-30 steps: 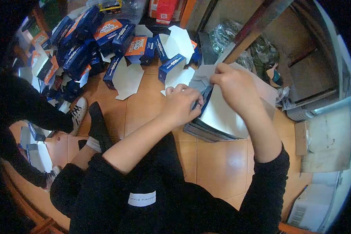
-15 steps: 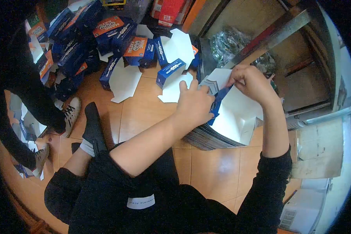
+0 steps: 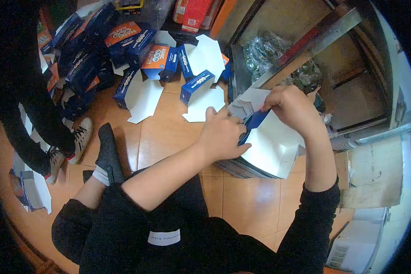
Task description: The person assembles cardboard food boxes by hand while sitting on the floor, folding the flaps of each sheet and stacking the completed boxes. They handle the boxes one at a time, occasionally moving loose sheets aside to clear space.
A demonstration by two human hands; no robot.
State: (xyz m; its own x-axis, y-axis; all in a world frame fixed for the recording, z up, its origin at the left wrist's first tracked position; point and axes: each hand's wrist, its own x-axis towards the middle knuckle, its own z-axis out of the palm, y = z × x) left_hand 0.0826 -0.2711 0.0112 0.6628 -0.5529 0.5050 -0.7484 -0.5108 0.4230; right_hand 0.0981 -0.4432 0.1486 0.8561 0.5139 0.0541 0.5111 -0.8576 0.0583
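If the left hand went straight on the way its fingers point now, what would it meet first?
Most likely the blue flap of the flat carton that both hands pinch: the left hand points rightward across it, with the right hand just beyond. Depth is unclear.

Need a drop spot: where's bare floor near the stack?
Bare orange floor tile between the black-socked foot and the stack of flat carton blanks; more below it, left of the tan cardboard sheet. Crowded: blue-and-orange box pile, upper left. Left hand and right hand grip a white carton blank.
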